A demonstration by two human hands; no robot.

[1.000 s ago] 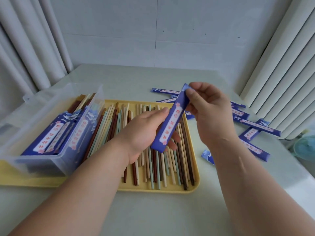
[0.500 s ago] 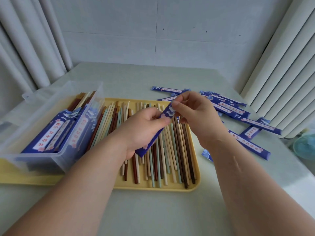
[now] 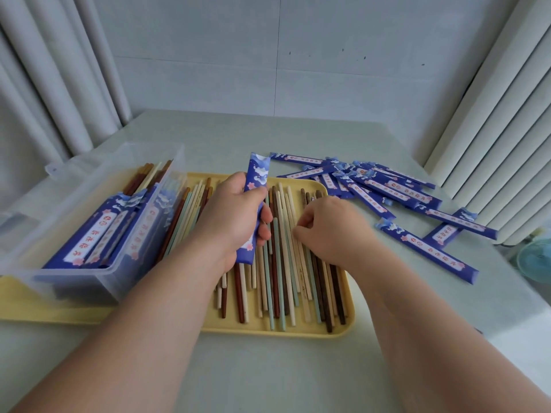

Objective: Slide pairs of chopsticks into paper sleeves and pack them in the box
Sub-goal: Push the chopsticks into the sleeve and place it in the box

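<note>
My left hand grips an empty blue paper sleeve and holds it nearly upright over the yellow tray. Loose chopsticks in cream, brown, red and pale green lie side by side on the tray. My right hand is low over them, its fingertips curled down onto the cream ones. Motion blur hides whether it pinches any. A clear plastic box stands on the tray's left end and holds several sleeved pairs.
Several empty blue sleeves lie scattered on the table right of the tray, one long sleeve nearest my right forearm. Curtains hang at left and right. A small teal fan sits beyond the table's right edge.
My right hand let go of the sleeve's top and dropped to the chopsticks on the tray. My left hand now holds the sleeve alone and has turned it more upright.
</note>
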